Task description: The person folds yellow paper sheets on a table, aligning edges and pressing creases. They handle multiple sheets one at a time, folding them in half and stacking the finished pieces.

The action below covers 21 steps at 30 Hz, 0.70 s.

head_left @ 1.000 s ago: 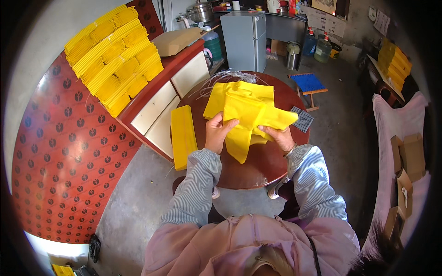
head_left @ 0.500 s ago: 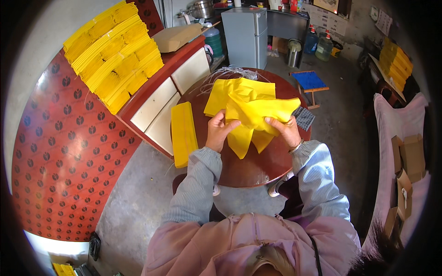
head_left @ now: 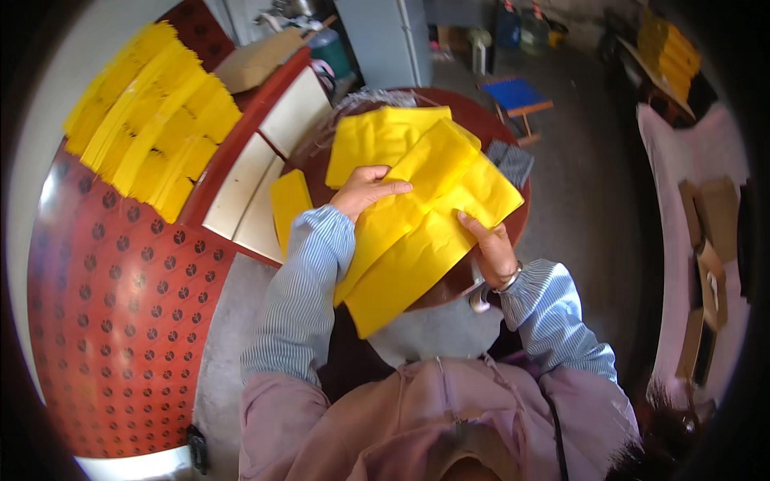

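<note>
Thin yellow sheets (head_left: 417, 256), partly fanned out and creased, slant over the near part of a round red-brown table (head_left: 513, 216). My left hand (head_left: 365, 192) grips their upper left side, its thumb lying on top. At the right edge my right hand (head_left: 491, 247) pinches them, thumb above and the other fingers hidden underneath. Just beyond my left hand, more yellow sheets (head_left: 361, 140) lie flat on the table. A folded yellow bundle (head_left: 290, 200) sits at the table's left side, partly covered by my sleeve.
Tall stacks of yellow bundles (head_left: 152, 112) rest on the red patterned board (head_left: 120, 305) at left. A white-fronted cabinet (head_left: 257, 180) adjoins the table. A dark grey block (head_left: 511, 163) is at the table's right edge, near a blue-topped folding stool (head_left: 513, 94). Clear strings (head_left: 361, 100) lie behind the sheets.
The crumpled, bunched sheets are now spread flatter and reach lower toward me. My right hand has moved down and my left hand slightly left and up. The view has shifted.
</note>
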Tool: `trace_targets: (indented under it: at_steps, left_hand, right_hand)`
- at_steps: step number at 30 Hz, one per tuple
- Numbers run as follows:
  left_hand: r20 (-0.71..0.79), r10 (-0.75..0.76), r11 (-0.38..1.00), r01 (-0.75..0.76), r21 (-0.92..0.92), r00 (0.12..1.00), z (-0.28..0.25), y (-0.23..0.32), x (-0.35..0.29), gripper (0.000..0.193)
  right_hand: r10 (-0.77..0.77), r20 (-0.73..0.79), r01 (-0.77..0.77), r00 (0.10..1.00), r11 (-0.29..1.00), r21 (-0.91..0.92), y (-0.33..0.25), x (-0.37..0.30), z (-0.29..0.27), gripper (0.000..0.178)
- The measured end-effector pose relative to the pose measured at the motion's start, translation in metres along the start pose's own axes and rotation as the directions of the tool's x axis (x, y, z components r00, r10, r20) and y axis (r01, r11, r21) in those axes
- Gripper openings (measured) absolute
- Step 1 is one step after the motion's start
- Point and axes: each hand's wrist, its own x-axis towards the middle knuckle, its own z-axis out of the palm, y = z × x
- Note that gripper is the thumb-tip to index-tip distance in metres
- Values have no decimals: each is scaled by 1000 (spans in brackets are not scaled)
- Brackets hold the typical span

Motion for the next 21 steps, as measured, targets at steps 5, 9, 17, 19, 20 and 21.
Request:
trace_targets:
  at_steps: [5,9,17,19,20,21]
  left_hand:
    - [162,-76,767,-46,639,984,37,-78,63,53]
    - [11,175,344,-72,936,984,74,-114,43,86]
    - [-67,461,309,-89,947,885,115,-166,-8,83]
    - [-60,448,291,-82,953,892,111,-168,-4,86]
    - [-64,427,281,-66,957,902,108,-168,-3,87]
    - [-43,438,275,-88,957,898,105,-166,-2,87]
  right_hand:
    - [306,-268,-347,913,931,-117,68,-19,-68,57]
    - [257,-238,-301,937,937,-175,65,-30,-109,55]
    - [-507,52,151,860,157,-976,34,-30,-130,57]
    - [-514,131,217,848,111,-970,31,-28,-123,44]
    - [-489,191,268,851,91,-959,30,-26,-119,40]
    - [-463,252,319,850,71,-945,30,-24,-115,35]
